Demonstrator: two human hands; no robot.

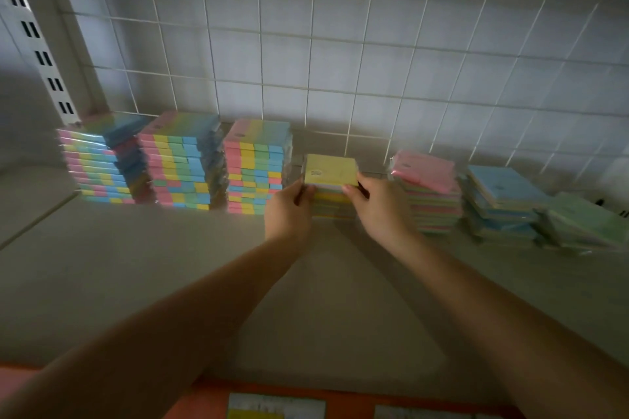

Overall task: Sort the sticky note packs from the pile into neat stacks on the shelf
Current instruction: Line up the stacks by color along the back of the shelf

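Observation:
A short stack of sticky note packs with a yellow top (330,171) stands on the grey shelf (170,265), near the middle. My left hand (289,213) grips its left side and my right hand (377,206) grips its right side, fingers curled round the edges. Left of it rise three tall striped stacks: one at the far left (102,163), one in the middle (180,163) and one nearest my hands (257,168). To the right sit a pink-topped stack (429,190), a blue-topped stack (500,201) and a low, untidy green-topped pile (582,224).
A white wire grid (340,44) backs the shelf. A slotted metal upright (41,54) stands at the left. Along the orange front edge (211,398) below, price labels (275,406) show. Bare shelf surface lies in front of the stacks.

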